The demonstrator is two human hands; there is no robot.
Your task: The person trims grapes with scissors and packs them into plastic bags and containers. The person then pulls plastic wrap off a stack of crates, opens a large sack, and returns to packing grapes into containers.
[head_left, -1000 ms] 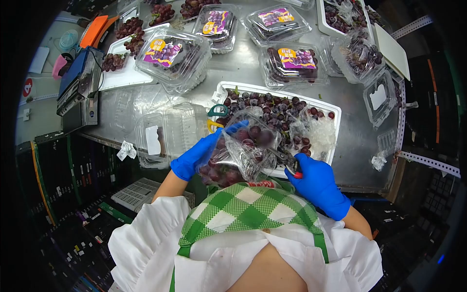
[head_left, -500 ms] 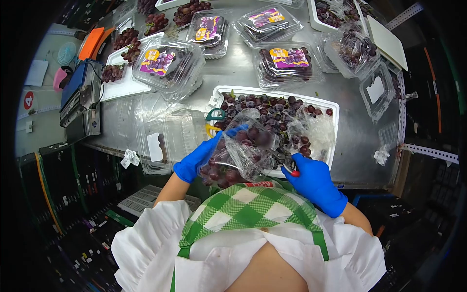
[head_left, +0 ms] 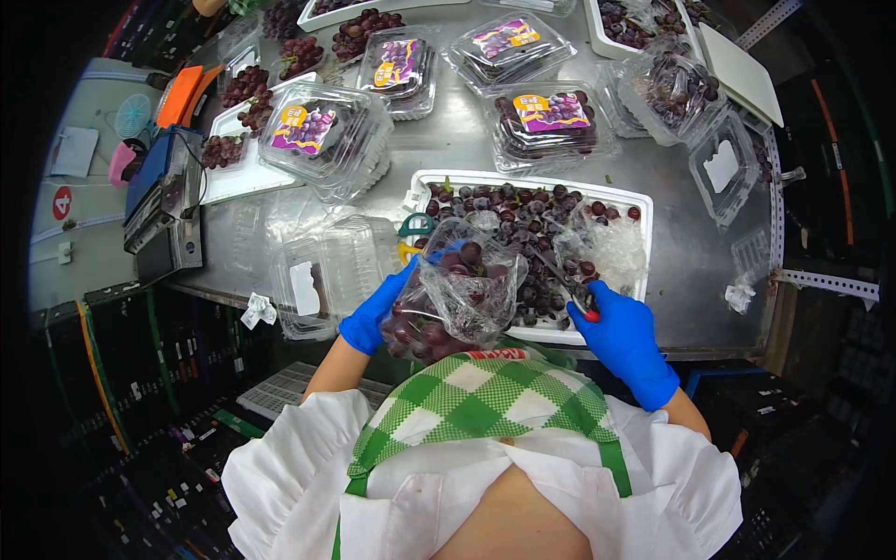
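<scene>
My left hand [head_left: 381, 308], in a blue glove, holds a clear plastic container of grapes [head_left: 425, 327] tilted in front of my apron. Crumpled clear film [head_left: 474, 301] lies over part of its grapes. In my right hand [head_left: 621, 338], also gloved in blue, is a pair of scissors with a red handle [head_left: 591, 315], its blades pointing up and left over the white tray [head_left: 646, 233]. Loose dark grapes [head_left: 532, 210] and plastic film fill that tray. Teal and yellow scissor handles [head_left: 415, 224] rest at its left edge.
Closed, labelled grape boxes [head_left: 551, 121] stand behind the tray. Empty clear containers [head_left: 327, 271] lie to the left, near a scale [head_left: 163, 201]. Another open grape container [head_left: 677, 98] sits at the back right. Crumpled paper [head_left: 259, 311] is at the table's left front edge.
The red-handled scissors and my right hand have moved right, away from the container. The container and my left hand have shifted slightly, and the container's film sits differently. The camera view has shifted slightly.
</scene>
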